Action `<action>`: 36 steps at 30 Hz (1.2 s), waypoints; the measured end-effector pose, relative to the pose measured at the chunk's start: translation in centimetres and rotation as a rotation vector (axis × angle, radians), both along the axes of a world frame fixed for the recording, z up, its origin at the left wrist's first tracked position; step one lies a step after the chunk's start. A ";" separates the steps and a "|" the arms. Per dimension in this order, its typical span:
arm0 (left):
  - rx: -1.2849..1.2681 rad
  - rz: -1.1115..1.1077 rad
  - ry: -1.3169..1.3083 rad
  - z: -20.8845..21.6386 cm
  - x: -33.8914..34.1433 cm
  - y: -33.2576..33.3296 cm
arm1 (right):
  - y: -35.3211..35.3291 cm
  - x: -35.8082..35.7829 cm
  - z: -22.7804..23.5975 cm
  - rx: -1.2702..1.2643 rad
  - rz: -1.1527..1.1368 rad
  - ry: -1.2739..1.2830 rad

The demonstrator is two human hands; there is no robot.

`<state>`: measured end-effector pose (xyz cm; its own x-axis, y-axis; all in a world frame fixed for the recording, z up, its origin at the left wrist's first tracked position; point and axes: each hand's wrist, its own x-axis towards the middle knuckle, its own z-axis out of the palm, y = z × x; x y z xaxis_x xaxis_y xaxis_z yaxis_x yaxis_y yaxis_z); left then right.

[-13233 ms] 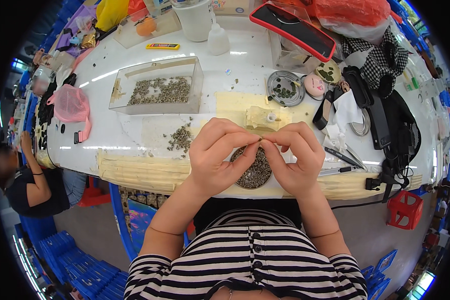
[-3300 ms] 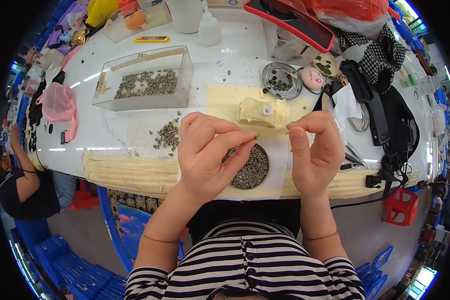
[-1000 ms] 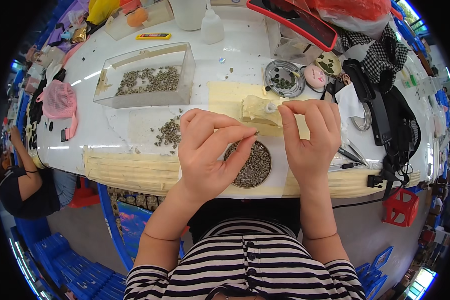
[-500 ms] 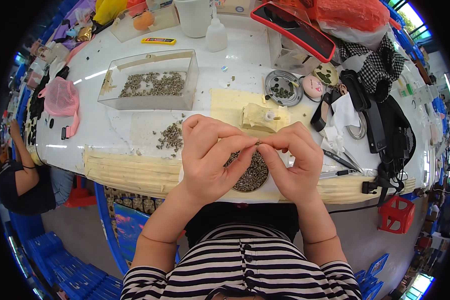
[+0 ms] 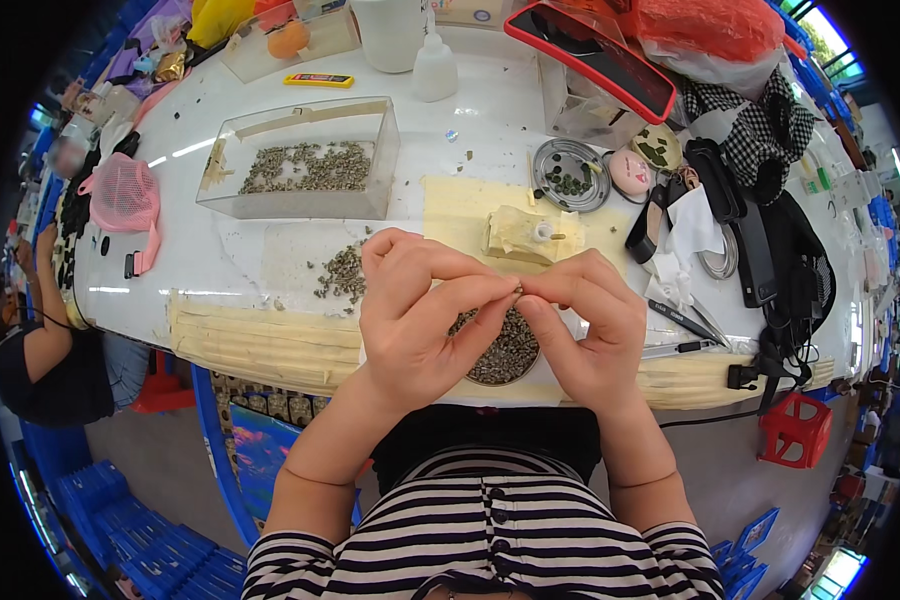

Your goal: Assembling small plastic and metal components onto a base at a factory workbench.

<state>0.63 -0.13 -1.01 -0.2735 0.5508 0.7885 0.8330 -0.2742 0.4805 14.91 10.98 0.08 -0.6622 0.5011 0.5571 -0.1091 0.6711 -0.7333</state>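
My left hand (image 5: 410, 315) and my right hand (image 5: 592, 325) meet fingertip to fingertip, thumbs and forefingers pinched round one tiny metal part (image 5: 518, 291). Its exact kind is too small to make out. Just below the fingers lies a round dish (image 5: 500, 360) full of similar small metal parts, partly hidden by both hands. Left of my left hand a loose pile of such parts (image 5: 342, 275) is spread on the table. Beyond my fingertips stands a block wrapped in yellow tape (image 5: 510, 234), with a small white nozzle-like piece on top.
A clear plastic box (image 5: 300, 205) with more small parts stands at the back left. Behind it are a yellow case (image 5: 318, 80) and a white squeeze bottle (image 5: 434, 70). To the right lie a round tin (image 5: 570, 200), tweezers (image 5: 705, 318), and a red-framed phone (image 5: 610, 70). A co-worker (image 5: 50, 350) sits far left.
My hands hold nearly the same pinch, and the view has shifted very slightly. At the far left, the co-worker's arms have moved, with a second forearm now showing.
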 end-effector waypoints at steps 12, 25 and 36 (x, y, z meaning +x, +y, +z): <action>-0.017 -0.044 0.063 0.3 -0.1 -0.1 | 0.3 0.5 -0.1 -0.368 0.106 0.018; -0.029 0.025 -0.011 0.3 -0.1 -0.3 | -0.4 -0.3 -0.1 0.151 -0.070 0.097; -0.064 0.028 0.048 0.2 0.2 -0.4 | -0.1 0.1 -0.1 -0.048 -0.010 0.043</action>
